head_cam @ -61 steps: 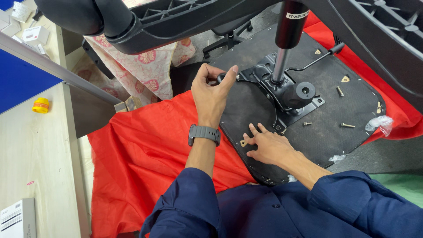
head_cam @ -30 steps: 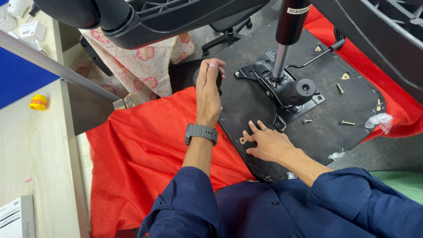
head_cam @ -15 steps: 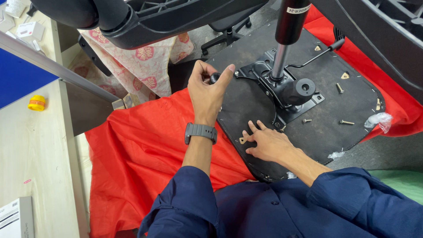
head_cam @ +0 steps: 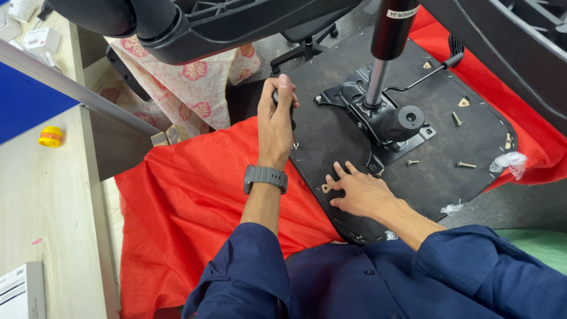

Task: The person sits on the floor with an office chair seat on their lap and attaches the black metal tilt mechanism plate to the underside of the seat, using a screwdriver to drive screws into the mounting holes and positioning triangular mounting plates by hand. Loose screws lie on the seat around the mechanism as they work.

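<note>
An upturned black chair seat lies on a red cloth, with a black metal tilt mechanism and a gas cylinder fixed at its middle. My left hand is closed around a small dark knob at the seat's left edge. My right hand rests flat, fingers spread, on the seat's near part beside a small triangular bracket. Loose screws lie on the seat to the right of the mechanism.
A wooden tabletop runs along the left with a yellow tape roll and a white box. Black chair parts hang overhead. A floral cloth and a crumpled plastic bag lie nearby.
My left hand has gone from fingers partly spread at the seat's left edge to a closed grip on the dark knob. My right hand has stayed flat on the seat.
</note>
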